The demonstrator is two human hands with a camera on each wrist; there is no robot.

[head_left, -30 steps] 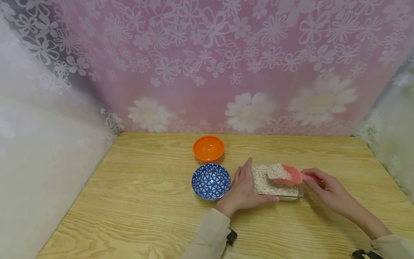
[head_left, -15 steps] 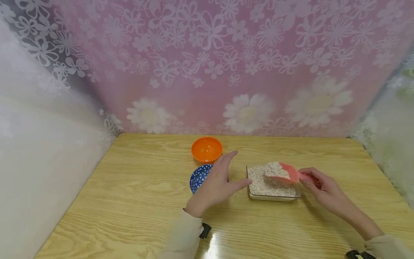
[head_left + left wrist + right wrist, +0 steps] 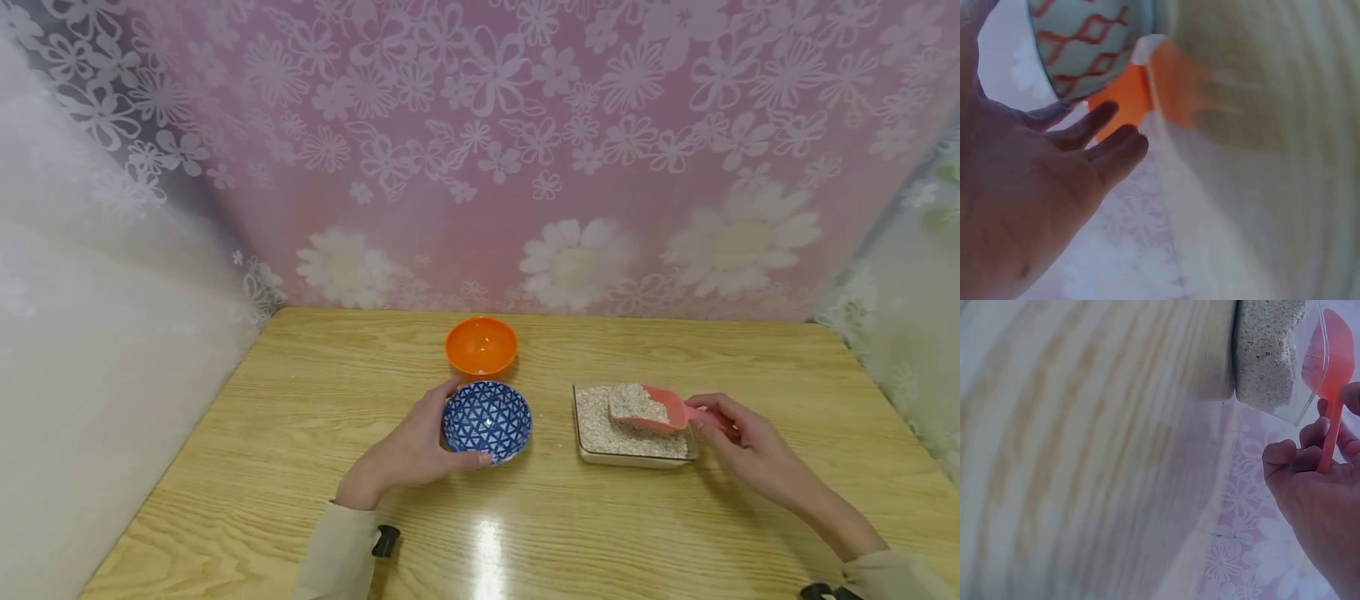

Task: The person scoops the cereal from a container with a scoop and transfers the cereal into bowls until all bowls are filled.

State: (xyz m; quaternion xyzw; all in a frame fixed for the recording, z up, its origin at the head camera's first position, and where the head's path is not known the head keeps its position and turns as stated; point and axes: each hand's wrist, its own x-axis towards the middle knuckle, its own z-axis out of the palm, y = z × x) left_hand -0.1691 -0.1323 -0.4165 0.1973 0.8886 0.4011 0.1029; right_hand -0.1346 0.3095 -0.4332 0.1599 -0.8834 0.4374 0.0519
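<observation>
My left hand [image 3: 416, 442] is around the left side of a blue-and-white patterned bowl [image 3: 489, 421], thumb on the near rim and fingers at the far left rim. In the left wrist view the bowl's outside [image 3: 1088, 37] is pale with a red pattern, between the thumb and fingers of the left hand [image 3: 1035, 169]. My right hand [image 3: 750, 442] grips the handle of a pink scoop [image 3: 671, 410] heaped with pale oat flakes [image 3: 636, 402]. That scoop is over a clear rectangular container [image 3: 637, 460] filled with more flakes. The right wrist view shows fingers curled on the scoop's handle [image 3: 1331, 434].
Directly behind the patterned bowl stands an orange bowl [image 3: 482, 346] with nothing in it. A few flakes lie on the wooden table [image 3: 300, 433] between bowl and container. Pink flowered cloth [image 3: 420, 208] hangs along the table's back edge, with pale walls at both sides.
My left hand has left the container's left side, passed leftward over the patterned bowl and come round its left rim. The right hand has kept the loaded scoop over the container.
</observation>
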